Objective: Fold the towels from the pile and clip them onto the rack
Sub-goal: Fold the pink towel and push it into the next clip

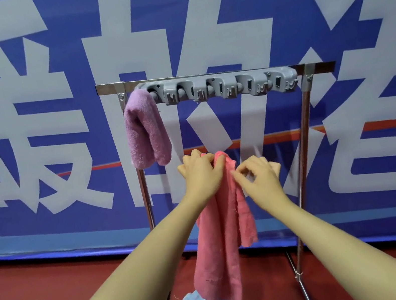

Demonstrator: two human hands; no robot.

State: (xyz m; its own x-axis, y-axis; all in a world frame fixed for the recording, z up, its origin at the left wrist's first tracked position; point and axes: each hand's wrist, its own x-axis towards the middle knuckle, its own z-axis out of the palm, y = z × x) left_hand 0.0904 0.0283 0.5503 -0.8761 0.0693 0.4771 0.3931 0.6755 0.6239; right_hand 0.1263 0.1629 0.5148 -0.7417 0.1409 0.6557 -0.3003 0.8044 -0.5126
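Pink towel mid-fold, purple towel (145,130) clipped already

Our left hand (199,173) clamps the pink towel's (224,237) top below the rack (217,87); right hand (259,174) pinches its edge. We'd square the edges before clipping.

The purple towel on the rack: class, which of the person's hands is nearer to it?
Left. The left hand grips the pink towel just below-right of the purple towel; the right hand is farther right.
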